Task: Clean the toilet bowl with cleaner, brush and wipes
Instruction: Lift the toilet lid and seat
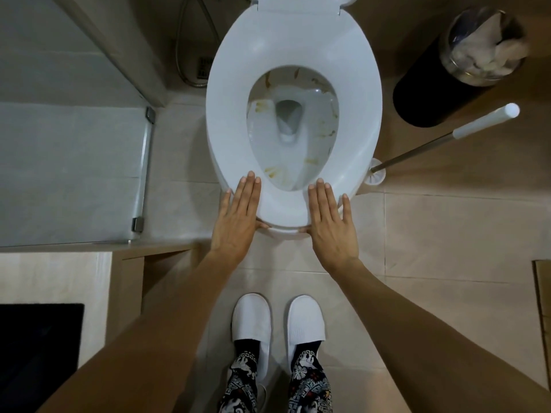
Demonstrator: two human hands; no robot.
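Beige floor tiles frame the toilet seat (293,55), lowered over a bowl (293,123) streaked with yellow-brown stains. Both palms lie flat and empty at the seat's front rim, left hand (238,217) and right hand (331,225), thumbs tucked under the edge, likely set to lift it. Brush handle (453,135) leans just right of the bowl, near a black bin (423,93). Glass panel (71,162) crowds the left; open floor lies right. No cleaner or wipes in sight.

Beige tiled floor (432,234), glass shower partition (74,174) at left, black bin (423,93) at right.
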